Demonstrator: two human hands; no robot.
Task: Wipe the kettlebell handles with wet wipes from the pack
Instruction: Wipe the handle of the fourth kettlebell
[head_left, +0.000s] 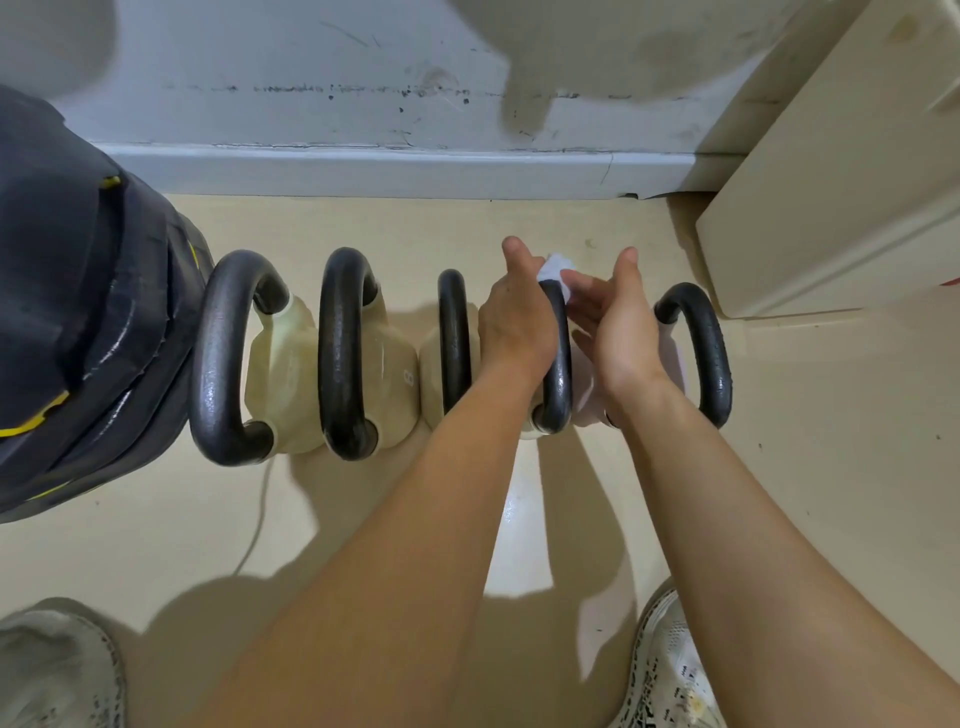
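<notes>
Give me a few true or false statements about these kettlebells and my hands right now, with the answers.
1. Five black kettlebell handles stand in a row on the floor. True.
2. The wet wipe sits on the leftmost handle. False: it is at the fourth handle from the left, between the left hand and right hand.
3. One pale kettlebell body shows the number 8. True.
4. The right hand grips the rightmost handle. False: its fingers are straight, beside the wipe.
</notes>
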